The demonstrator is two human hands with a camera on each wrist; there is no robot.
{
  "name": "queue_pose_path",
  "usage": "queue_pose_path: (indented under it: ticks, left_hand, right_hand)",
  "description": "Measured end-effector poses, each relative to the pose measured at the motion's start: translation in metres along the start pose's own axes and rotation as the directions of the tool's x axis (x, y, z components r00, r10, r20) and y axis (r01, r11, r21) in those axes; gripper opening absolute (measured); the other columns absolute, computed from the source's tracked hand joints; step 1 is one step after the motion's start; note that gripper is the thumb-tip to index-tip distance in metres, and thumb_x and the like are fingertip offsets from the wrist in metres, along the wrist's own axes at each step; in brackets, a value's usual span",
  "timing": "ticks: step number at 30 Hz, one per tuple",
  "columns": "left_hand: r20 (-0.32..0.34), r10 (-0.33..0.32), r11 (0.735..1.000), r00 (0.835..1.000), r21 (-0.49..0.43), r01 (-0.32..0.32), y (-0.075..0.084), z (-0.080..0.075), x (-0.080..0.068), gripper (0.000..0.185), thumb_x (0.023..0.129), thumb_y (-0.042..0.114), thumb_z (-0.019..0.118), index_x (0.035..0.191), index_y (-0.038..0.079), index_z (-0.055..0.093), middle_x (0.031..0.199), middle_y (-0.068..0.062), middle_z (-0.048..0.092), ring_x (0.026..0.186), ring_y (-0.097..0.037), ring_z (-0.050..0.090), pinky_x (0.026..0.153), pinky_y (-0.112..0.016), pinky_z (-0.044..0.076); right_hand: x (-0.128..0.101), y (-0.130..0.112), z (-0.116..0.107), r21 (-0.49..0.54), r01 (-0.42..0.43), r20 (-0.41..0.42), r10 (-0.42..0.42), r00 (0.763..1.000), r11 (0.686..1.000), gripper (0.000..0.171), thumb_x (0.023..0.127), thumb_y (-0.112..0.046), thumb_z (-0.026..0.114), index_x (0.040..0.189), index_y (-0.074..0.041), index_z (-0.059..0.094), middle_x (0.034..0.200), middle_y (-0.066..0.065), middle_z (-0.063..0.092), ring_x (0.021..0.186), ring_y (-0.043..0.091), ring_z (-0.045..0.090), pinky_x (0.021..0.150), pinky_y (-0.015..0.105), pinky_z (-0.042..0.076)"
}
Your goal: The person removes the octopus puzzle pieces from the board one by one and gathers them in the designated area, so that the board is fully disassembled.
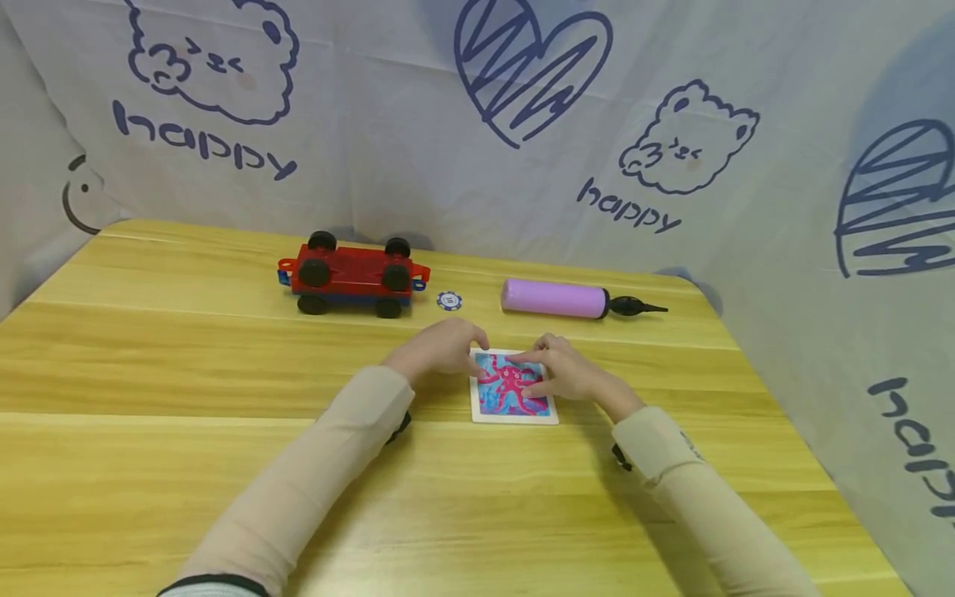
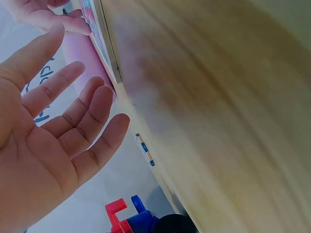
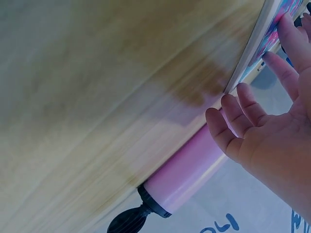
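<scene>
Pale cloth printed with bears, hearts and the word "happy" hangs behind a yellow wooden table [image 1: 186, 373]. Near the middle of it lies a card with a pink octopus on blue [image 1: 511, 404], flat on the wood, both hands meeting at its far end.

From the head view the left hand [image 1: 440, 348] rests at the card's far left corner, knuckles up, so its fingers are hidden there. The left wrist view fills that in: the palm is spread, fingers straight and slightly fanned, gripping nothing, with the card's edge [image 2: 104, 43] just past the fingertips. The right hand [image 1: 563, 373] lies over the card's right side, its forefinger stretched across the picture. The right wrist view shows two fingertips on the printed face [image 3: 272, 34] while the other fingers curl loosely off its edge; nothing is pinched.

Beyond the right hand lies a pink pump [image 1: 554, 298] with a black nozzle, which the right wrist view shows close behind the curled fingers. Beyond the left hand sit a small blue-and-white chip [image 1: 448, 301] and, farther left, a red toy car [image 1: 351, 278], whose bumper alone appears in the left wrist view.
</scene>
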State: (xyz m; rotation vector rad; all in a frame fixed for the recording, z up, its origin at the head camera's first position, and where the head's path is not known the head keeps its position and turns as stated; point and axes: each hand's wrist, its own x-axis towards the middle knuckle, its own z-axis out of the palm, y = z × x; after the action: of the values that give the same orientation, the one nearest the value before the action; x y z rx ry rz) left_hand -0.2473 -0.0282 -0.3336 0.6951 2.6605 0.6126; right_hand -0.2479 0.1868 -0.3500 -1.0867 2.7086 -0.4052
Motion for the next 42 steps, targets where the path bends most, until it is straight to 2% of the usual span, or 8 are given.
queue_pose_path:
  ticks: [4, 8, 13, 24, 33, 42]
  left_hand:
    - [0.006, -0.009, 1.0, 1.0, 0.021, 0.008, 0.001, 0.001, 0.004, 0.042, 0.079, 0.027, 0.069, 0.116, 0.009, 0.059, 0.109, -0.006, 0.058, 0.088, -0.018, 0.051, 0.084, -0.033, 0.041]
    - [0.021, -0.021, 0.999, 1.0, 0.034, 0.02, 0.002, 0.001, 0.006, 0.043, 0.079, 0.026, 0.069, 0.116, 0.009, 0.059, 0.117, -0.007, 0.055, 0.101, -0.02, 0.051, 0.09, -0.035, 0.038]
    - [0.045, -0.041, 0.998, 0.998, 0.042, 0.039, 0.002, 0.001, 0.006, 0.041, 0.079, 0.025, 0.068, 0.115, 0.008, 0.059, 0.119, -0.008, 0.054, 0.109, -0.022, 0.048, 0.093, -0.036, 0.036]
    - [0.051, -0.056, 0.998, 0.997, 0.039, 0.054, 0.001, 0.003, 0.007, 0.039, 0.078, 0.021, 0.069, 0.114, 0.008, 0.06, 0.118, -0.007, 0.054, 0.109, -0.021, 0.048, 0.093, -0.036, 0.036]
    - [0.041, -0.06, 0.998, 0.997, 0.037, 0.058, 0.004, 0.005, 0.011, 0.033, 0.078, 0.016, 0.07, 0.109, 0.007, 0.061, 0.111, -0.006, 0.057, 0.102, -0.02, 0.05, 0.09, -0.035, 0.038]
    - [0.028, -0.11, 0.994, 0.994, -0.002, 0.11, 0.007, 0.007, 0.013, 0.035, 0.075, 0.013, 0.072, 0.108, 0.006, 0.061, 0.111, -0.007, 0.057, 0.102, -0.021, 0.05, 0.09, -0.034, 0.038]
  right_hand:
    - [0.0, 0.001, 0.0, 0.002, 0.001, 0.001, -0.001, 1.0, 1.0, 0.049, 0.076, -0.021, 0.071, 0.12, -0.007, 0.057, 0.099, 0.014, 0.047, 0.086, 0.023, 0.038, 0.071, 0.032, 0.033]
    - [0.0, 0.002, 0.001, 0.01, -0.001, 0.002, 0.001, 1.0, 1.0, 0.049, 0.076, -0.021, 0.071, 0.12, -0.006, 0.056, 0.099, 0.013, 0.046, 0.085, 0.023, 0.038, 0.071, 0.032, 0.033]
    - [0.001, 0.002, 0.0, 0.022, -0.007, 0.002, 0.006, 1.0, 1.0, 0.048, 0.076, -0.019, 0.071, 0.12, -0.006, 0.056, 0.099, 0.013, 0.046, 0.085, 0.023, 0.037, 0.071, 0.031, 0.033]
    - [0.0, 0.004, 0.003, 0.04, 0.027, -0.028, -0.026, 0.999, 0.999, 0.048, 0.075, -0.019, 0.072, 0.118, -0.005, 0.058, 0.097, 0.013, 0.046, 0.083, 0.022, 0.036, 0.069, 0.031, 0.031]
    - [-0.001, 0.005, 0.004, 0.052, 0.015, -0.043, -0.013, 0.999, 0.999, 0.048, 0.074, -0.02, 0.073, 0.117, -0.003, 0.058, 0.1, 0.013, 0.047, 0.088, 0.024, 0.038, 0.073, 0.032, 0.032]
    - [-0.001, 0.003, 0.003, 0.05, 0.021, -0.043, -0.019, 0.999, 0.999, 0.048, 0.073, -0.02, 0.073, 0.116, -0.004, 0.059, 0.1, 0.013, 0.048, 0.09, 0.024, 0.038, 0.074, 0.033, 0.031]
